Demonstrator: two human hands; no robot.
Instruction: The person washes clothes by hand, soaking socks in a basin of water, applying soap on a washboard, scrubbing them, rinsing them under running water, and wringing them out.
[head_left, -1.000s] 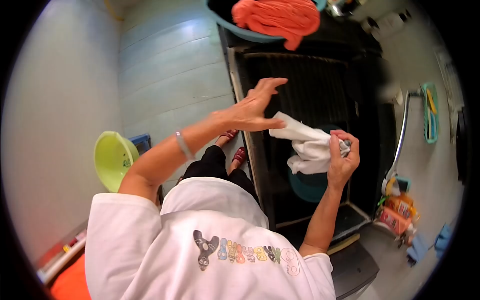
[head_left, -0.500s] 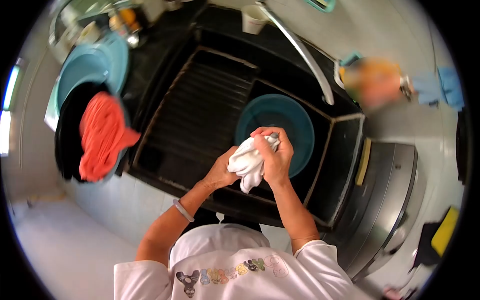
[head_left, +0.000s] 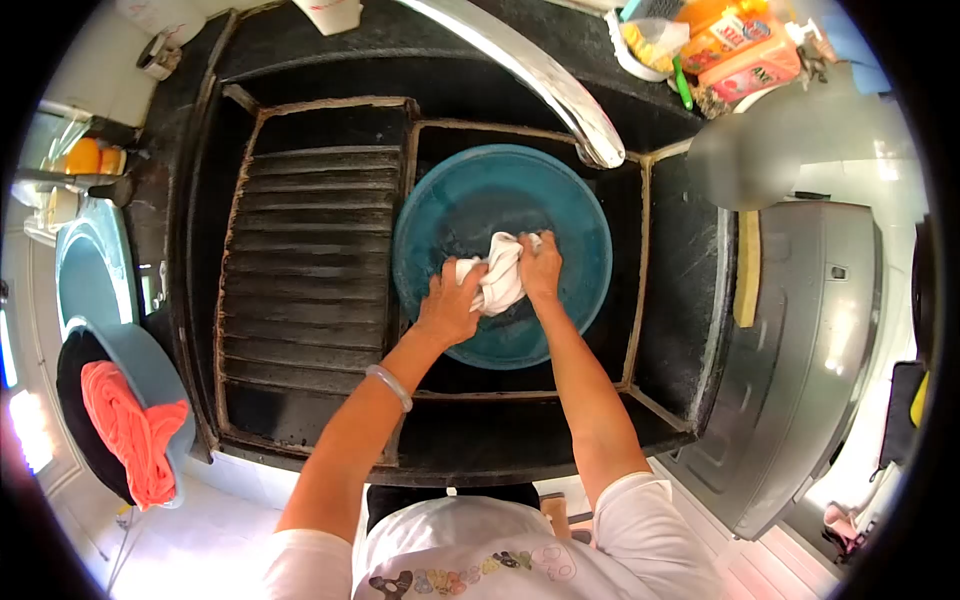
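Observation:
A bunched white cloth is held low inside the round teal basin. My left hand grips its left side, with a pale bangle on that wrist. On the other side, my right hand has its fingers closed around the cloth's upper right end. What looks like water lies in the basin, beneath and around the cloth. The basin stands in the right bowl of a black stone sink. Some fingertips are hidden by the cloth.
A chrome faucet reaches over the basin. Left of it is a ribbed washboard slope. A bucket with coral cloth stands far left. Orange detergent bottles sit back right, and a grey appliance flanks the sink.
Both hands have lowered the white cloth from above the basin's front edge into the basin and moved slightly apart. My view has shifted, now looking more squarely down on the sink.

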